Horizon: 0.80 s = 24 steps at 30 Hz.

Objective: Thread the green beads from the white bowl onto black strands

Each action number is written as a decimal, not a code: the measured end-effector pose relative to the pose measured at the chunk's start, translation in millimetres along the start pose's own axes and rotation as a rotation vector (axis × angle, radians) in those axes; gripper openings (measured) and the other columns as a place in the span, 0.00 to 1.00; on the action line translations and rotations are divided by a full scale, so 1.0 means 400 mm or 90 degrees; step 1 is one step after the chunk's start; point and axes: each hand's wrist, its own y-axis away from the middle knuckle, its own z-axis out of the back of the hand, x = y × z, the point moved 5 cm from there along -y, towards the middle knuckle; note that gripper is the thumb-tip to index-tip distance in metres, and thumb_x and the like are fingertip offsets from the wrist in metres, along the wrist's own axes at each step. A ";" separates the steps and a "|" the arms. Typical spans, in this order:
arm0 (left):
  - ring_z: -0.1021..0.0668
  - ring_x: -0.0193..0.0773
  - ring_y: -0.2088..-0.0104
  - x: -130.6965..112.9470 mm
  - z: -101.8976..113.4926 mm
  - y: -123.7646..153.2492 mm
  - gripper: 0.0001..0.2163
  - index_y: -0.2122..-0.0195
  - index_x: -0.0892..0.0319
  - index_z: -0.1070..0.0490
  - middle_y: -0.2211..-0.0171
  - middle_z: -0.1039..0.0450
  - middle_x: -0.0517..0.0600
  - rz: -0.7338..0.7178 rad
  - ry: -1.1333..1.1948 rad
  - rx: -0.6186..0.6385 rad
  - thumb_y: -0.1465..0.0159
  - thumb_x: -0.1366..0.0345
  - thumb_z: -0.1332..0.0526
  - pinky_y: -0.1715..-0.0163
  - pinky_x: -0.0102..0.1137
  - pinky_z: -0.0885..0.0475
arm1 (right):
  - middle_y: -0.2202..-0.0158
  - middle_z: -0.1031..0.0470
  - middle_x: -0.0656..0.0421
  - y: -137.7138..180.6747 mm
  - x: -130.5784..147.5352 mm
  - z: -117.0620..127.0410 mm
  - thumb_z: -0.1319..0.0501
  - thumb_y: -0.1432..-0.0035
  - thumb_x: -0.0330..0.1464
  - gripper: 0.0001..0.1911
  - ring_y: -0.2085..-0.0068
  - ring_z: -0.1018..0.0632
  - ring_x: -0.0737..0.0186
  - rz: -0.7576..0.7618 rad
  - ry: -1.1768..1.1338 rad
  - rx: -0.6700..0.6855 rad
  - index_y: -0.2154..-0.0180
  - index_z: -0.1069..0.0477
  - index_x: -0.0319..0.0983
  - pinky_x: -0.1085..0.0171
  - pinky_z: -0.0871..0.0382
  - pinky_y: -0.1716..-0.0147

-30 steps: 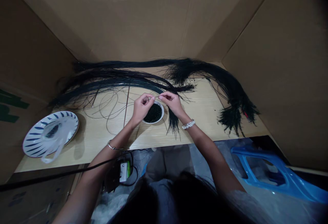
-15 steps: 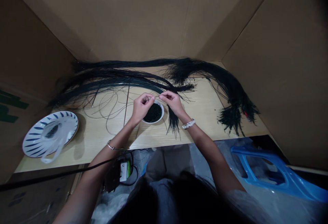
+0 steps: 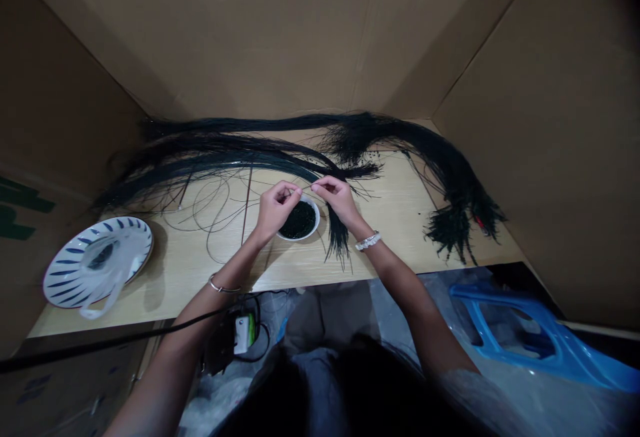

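Note:
My left hand (image 3: 276,208) and my right hand (image 3: 339,198) meet just above a small white bowl (image 3: 315,218) filled with tiny dark beads. Both pinch a thin thread (image 3: 306,188) stretched between their fingertips. A short dark tuft of strands (image 3: 339,240) hangs below my right hand onto the wooden table (image 3: 200,270). Long black beaded strands (image 3: 225,150) lie in a wide arc across the back of the table, ending in a bunch (image 3: 457,224) at the right.
A blue-striped white plate (image 3: 65,284) with a clear plastic bag on it sits at the table's left end. Cardboard walls (image 3: 280,37) close in the table on three sides. A blue plastic stool (image 3: 530,337) stands lower right; a black cable and switch (image 3: 240,334) hang below the table's edge.

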 end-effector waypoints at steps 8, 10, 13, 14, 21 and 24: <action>0.38 0.31 0.77 0.004 0.004 -0.001 0.08 0.68 0.59 0.23 0.79 0.40 0.43 0.005 -0.006 -0.008 0.38 0.59 0.32 0.75 0.29 0.44 | 0.65 0.20 0.59 0.004 0.007 0.004 0.31 0.43 0.48 0.17 0.64 0.25 0.62 -0.015 -0.042 0.018 0.64 0.19 0.41 0.63 0.30 0.58; 0.37 0.31 0.77 0.005 0.005 -0.002 0.09 0.68 0.59 0.23 0.79 0.40 0.43 0.007 -0.001 -0.009 0.38 0.59 0.32 0.75 0.29 0.43 | 0.65 0.20 0.59 0.000 0.003 0.009 0.36 0.38 0.47 0.16 0.64 0.26 0.63 -0.008 -0.072 0.019 0.62 0.19 0.41 0.63 0.31 0.59; 0.37 0.32 0.77 0.003 0.007 -0.003 0.08 0.68 0.59 0.23 0.79 0.41 0.43 0.003 0.007 -0.015 0.39 0.59 0.32 0.75 0.29 0.43 | 0.64 0.20 0.58 -0.008 -0.007 0.016 0.42 0.34 0.45 0.17 0.63 0.25 0.62 -0.004 -0.048 0.005 0.62 0.20 0.41 0.62 0.31 0.59; 0.37 0.32 0.77 0.002 0.007 -0.004 0.08 0.68 0.59 0.23 0.79 0.41 0.42 0.003 0.009 -0.018 0.39 0.59 0.32 0.74 0.29 0.43 | 0.63 0.20 0.58 -0.008 -0.008 0.015 0.42 0.34 0.43 0.16 0.61 0.24 0.61 0.006 -0.005 0.005 0.62 0.20 0.41 0.61 0.30 0.57; 0.39 0.32 0.77 0.000 0.015 -0.009 0.08 0.69 0.58 0.24 0.80 0.44 0.42 0.002 0.017 -0.040 0.40 0.59 0.33 0.75 0.30 0.45 | 0.38 0.29 0.52 0.036 -0.010 -0.055 0.33 0.43 0.30 0.07 0.37 0.33 0.45 0.149 0.500 0.238 0.61 0.19 0.41 0.44 0.41 0.35; 0.39 0.32 0.77 0.000 0.016 -0.009 0.08 0.69 0.57 0.25 0.80 0.44 0.42 0.000 0.014 -0.044 0.40 0.59 0.33 0.75 0.30 0.44 | 0.32 0.35 0.51 0.053 -0.021 -0.065 0.32 0.43 0.31 0.11 0.32 0.38 0.41 0.122 0.573 0.303 0.56 0.19 0.41 0.41 0.43 0.34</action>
